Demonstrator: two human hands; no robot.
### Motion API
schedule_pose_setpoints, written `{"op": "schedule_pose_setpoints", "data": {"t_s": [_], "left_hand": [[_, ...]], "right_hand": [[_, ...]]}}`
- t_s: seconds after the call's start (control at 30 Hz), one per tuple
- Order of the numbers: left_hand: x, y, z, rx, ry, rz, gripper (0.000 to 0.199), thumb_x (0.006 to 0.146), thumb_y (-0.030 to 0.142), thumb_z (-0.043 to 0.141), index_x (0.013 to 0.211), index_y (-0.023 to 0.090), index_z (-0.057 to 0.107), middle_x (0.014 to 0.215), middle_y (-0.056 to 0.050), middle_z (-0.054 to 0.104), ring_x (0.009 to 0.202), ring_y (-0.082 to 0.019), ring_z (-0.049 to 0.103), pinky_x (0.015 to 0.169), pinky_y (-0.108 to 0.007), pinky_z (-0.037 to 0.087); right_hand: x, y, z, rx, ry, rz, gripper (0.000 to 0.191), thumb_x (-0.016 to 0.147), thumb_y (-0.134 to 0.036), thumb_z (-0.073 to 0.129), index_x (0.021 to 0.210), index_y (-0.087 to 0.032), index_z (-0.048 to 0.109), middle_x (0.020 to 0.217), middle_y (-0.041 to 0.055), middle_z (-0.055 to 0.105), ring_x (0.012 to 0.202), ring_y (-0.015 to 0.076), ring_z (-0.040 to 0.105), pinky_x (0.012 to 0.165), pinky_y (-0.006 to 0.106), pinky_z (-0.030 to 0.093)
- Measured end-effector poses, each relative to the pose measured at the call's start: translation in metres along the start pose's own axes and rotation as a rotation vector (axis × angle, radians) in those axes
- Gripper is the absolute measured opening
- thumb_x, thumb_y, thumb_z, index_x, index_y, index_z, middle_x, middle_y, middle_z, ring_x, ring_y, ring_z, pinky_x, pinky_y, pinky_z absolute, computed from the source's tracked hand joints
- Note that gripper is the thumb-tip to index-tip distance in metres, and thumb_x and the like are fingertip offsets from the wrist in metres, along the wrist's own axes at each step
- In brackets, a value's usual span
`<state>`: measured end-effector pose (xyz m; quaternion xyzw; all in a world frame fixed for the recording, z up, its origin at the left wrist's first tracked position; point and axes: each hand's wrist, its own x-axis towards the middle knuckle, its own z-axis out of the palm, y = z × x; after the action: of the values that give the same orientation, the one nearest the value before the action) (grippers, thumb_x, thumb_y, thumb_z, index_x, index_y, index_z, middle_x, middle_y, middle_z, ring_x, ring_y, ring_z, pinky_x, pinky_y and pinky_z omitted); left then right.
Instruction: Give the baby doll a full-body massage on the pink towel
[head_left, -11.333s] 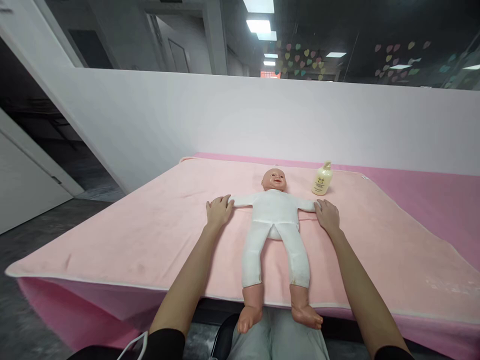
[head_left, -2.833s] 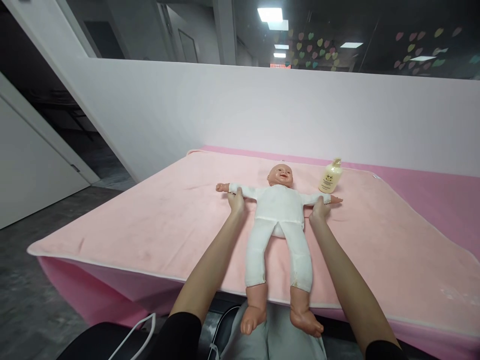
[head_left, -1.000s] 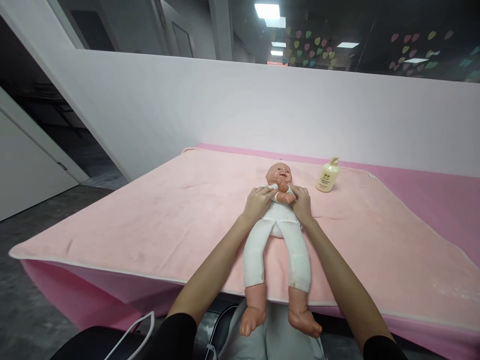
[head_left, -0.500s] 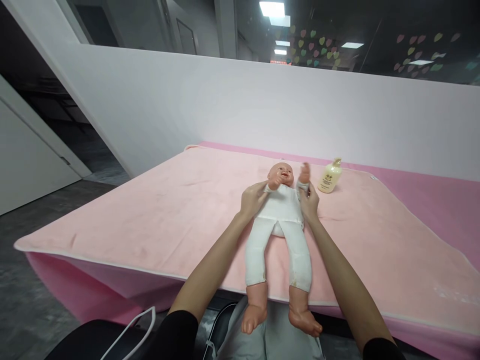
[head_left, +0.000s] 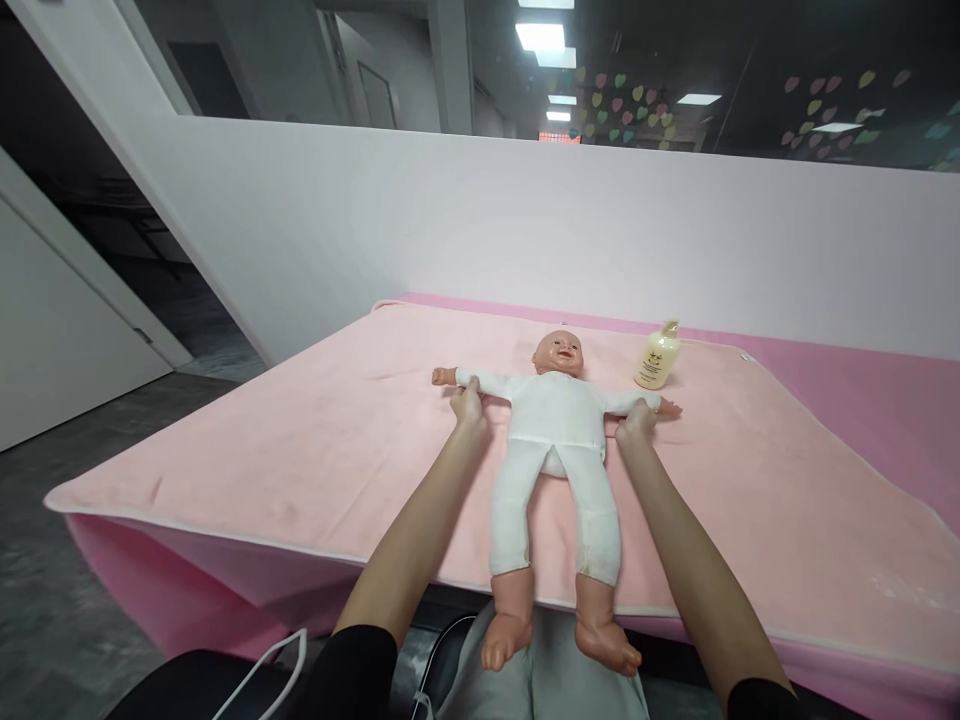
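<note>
A baby doll with a white cloth body lies on its back, head away from me, on the pink towel. Its arms are spread straight out to both sides. My left hand is closed around the doll's arm on the left, near the wrist. On the other side, my right hand grips the doll's other arm just short of its hand. The doll's legs point toward me, and its bare feet hang past the table's front edge.
A pale yellow pump bottle stands on the towel, right of the doll's head. Behind the table rises a white partition with glass above. A white cable loops at the lower left near a black seat.
Both doll arms have swung from raised and bent over the chest to stretched out sideways. My hands have moved apart, holding them.
</note>
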<state>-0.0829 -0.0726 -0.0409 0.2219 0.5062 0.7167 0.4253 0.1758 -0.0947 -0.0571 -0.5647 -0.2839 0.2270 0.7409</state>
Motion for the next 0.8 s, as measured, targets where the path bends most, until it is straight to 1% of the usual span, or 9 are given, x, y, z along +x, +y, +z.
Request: {"op": "schedule_pose_setpoints", "data": {"t_s": [0.1,0.17,0.27,0.33,0.4,0.5,0.63,0.7,0.8], "left_hand": [[-0.019,0.011,0.012,0.131,-0.184,0.337,0.022,0.077,0.028,0.056,0.095,0.016,0.060,0.093,-0.007,0.065,0.085,-0.017,0.062,0.075,-0.030,0.050],[-0.036,0.017,0.019,0.317,-0.390,0.600,0.026,0.077,0.026,0.056,0.101,0.017,0.062,0.098,-0.006,0.065,0.091,-0.018,0.060,0.079,-0.030,0.048],[-0.059,0.020,0.026,0.709,-0.696,0.949,0.029,0.078,0.016,0.053,0.104,0.022,0.065,0.104,-0.006,0.064,0.099,-0.020,0.056,0.086,-0.034,0.043],[-0.067,0.020,0.028,0.944,-0.798,1.115,0.032,0.079,0.012,0.051,0.104,0.024,0.066,0.102,-0.006,0.065,0.098,-0.020,0.055,0.086,-0.035,0.041],[-0.070,0.018,0.028,1.095,-0.801,1.201,0.033,0.081,0.011,0.049,0.106,0.025,0.066,0.096,-0.007,0.065,0.094,-0.019,0.055,0.082,-0.034,0.042],[-0.068,0.016,0.027,1.184,-0.776,1.225,0.034,0.081,0.011,0.048,0.107,0.024,0.065,0.094,-0.008,0.064,0.092,-0.020,0.055,0.077,-0.033,0.042],[-0.064,0.016,0.024,1.046,-0.795,1.150,0.037,0.079,0.010,0.049,0.110,0.024,0.063,0.103,-0.006,0.064,0.097,-0.020,0.055,0.084,-0.034,0.042],[-0.059,0.016,0.022,0.883,-0.746,1.035,0.037,0.078,0.013,0.051,0.112,0.023,0.061,0.106,-0.006,0.063,0.098,-0.019,0.055,0.086,-0.034,0.042],[-0.045,0.015,0.020,0.560,-0.542,0.759,0.035,0.077,0.017,0.051,0.111,0.019,0.058,0.106,-0.006,0.062,0.097,-0.019,0.057,0.083,-0.031,0.045]], "right_hand": [[-0.007,-0.019,0.005,-0.076,-0.006,-0.106,0.033,0.079,-0.039,0.041,0.095,-0.015,0.057,0.082,0.0056,0.059,0.074,0.0185,0.056,0.068,0.033,0.048],[-0.015,-0.032,0.008,-0.211,-0.151,-0.297,0.031,0.077,-0.035,0.046,0.096,-0.015,0.060,0.081,0.0046,0.058,0.075,0.0180,0.053,0.071,0.033,0.045],[-0.026,-0.040,0.012,-0.455,-0.410,-0.590,0.034,0.076,-0.020,0.045,0.105,-0.018,0.063,0.083,0.0049,0.056,0.080,0.0190,0.049,0.075,0.033,0.042],[-0.031,-0.039,0.012,-0.580,-0.516,-0.712,0.043,0.074,-0.012,0.043,0.111,-0.020,0.062,0.085,0.0057,0.054,0.083,0.0197,0.046,0.076,0.033,0.040],[-0.032,-0.036,0.011,-0.651,-0.577,-0.769,0.047,0.074,-0.009,0.041,0.114,-0.022,0.061,0.085,0.0063,0.052,0.083,0.0201,0.044,0.076,0.033,0.039],[-0.032,-0.033,0.009,-0.695,-0.611,-0.797,0.045,0.076,-0.011,0.043,0.116,-0.021,0.061,0.088,0.0075,0.053,0.084,0.0210,0.043,0.076,0.034,0.039],[-0.030,-0.033,0.010,-0.619,-0.582,-0.722,0.040,0.074,-0.019,0.049,0.113,-0.021,0.061,0.090,0.0071,0.055,0.087,0.0213,0.045,0.081,0.037,0.038],[-0.027,-0.032,0.010,-0.457,-0.499,-0.588,0.036,0.075,-0.023,0.049,0.108,-0.019,0.061,0.090,0.0058,0.057,0.088,0.0200,0.047,0.082,0.036,0.038],[-0.017,-0.028,0.008,-0.127,-0.301,-0.273,0.029,0.075,-0.034,0.051,0.096,-0.017,0.059,0.085,0.0025,0.058,0.081,0.0159,0.051,0.076,0.031,0.042]]}}
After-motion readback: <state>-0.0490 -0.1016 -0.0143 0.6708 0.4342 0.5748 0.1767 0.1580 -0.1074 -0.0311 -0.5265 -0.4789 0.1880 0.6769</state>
